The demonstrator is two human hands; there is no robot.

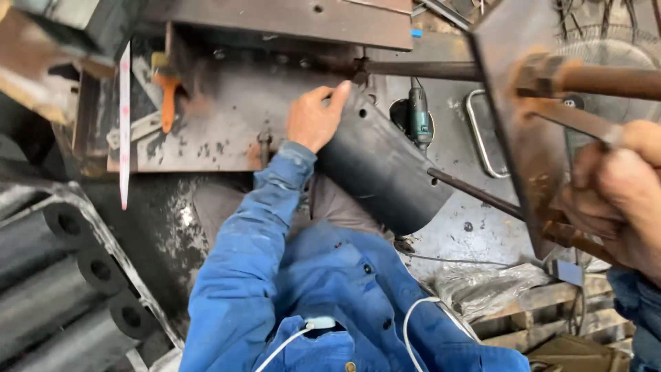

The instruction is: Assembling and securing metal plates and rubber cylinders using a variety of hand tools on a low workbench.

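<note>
My left hand [314,117] rests on the upper end of a dark, curved sheet-metal piece [382,169], fingers wrapped over its top edge. The piece leans against a rusty steel machine bed [227,117] and slants down to the right. My right hand [616,189] is close to the camera at the right edge, closed on a rusty lever handle [571,124] beside a large rusty steel plate [523,131]. A thin rod [475,194] runs from behind the curved piece toward that plate. Both my sleeves are blue.
Several black rubber-like tubes [62,275] lie stacked at lower left. An orange-handled tool [167,96] and a white ruler strip [124,124] sit at the machine's left. A green power tool [418,114] hangs behind. A horizontal bar [420,69] crosses above. Wooden pallet slats [544,310] lie at lower right.
</note>
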